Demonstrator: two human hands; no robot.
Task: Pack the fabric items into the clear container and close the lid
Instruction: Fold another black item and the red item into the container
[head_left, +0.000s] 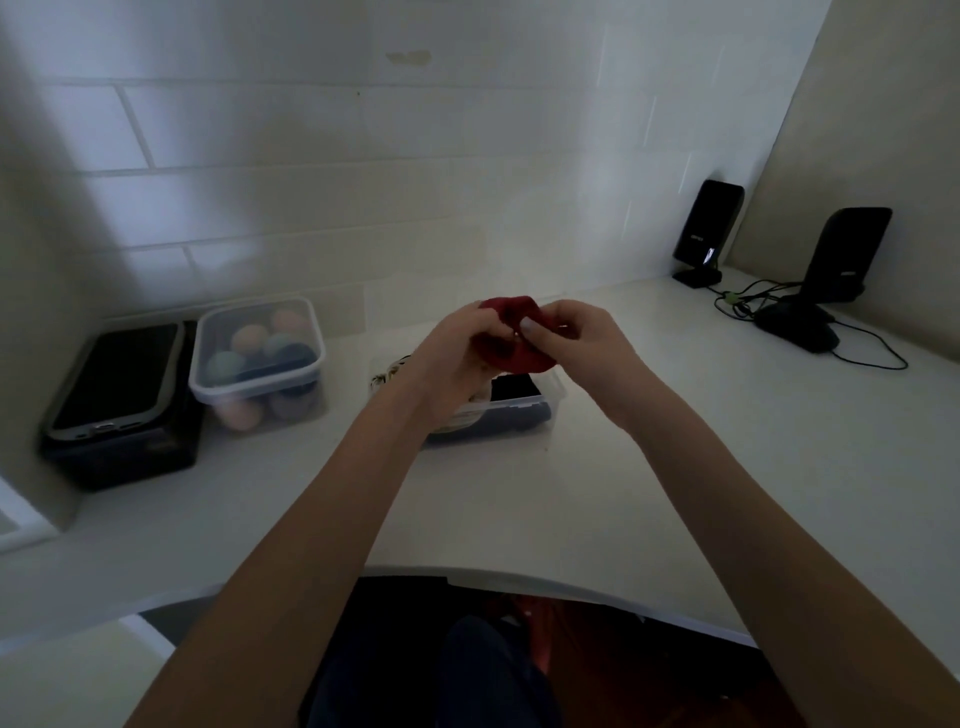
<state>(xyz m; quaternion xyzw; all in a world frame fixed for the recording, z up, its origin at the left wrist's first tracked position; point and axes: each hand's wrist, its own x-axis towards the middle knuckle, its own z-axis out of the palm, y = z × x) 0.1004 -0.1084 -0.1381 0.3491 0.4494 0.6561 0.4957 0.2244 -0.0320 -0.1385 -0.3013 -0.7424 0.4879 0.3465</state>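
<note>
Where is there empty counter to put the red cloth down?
Bare white counter lies in front of the open clear container, up to the near edge. More lies between that container and the black speakers on the right. The left is crowded: a lidded clear box of coloured balls beside a black case.

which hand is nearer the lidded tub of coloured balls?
Left. The left hand is on the red fabric's side facing the lidded tub; the right hand grips the far side, farther away.
</note>
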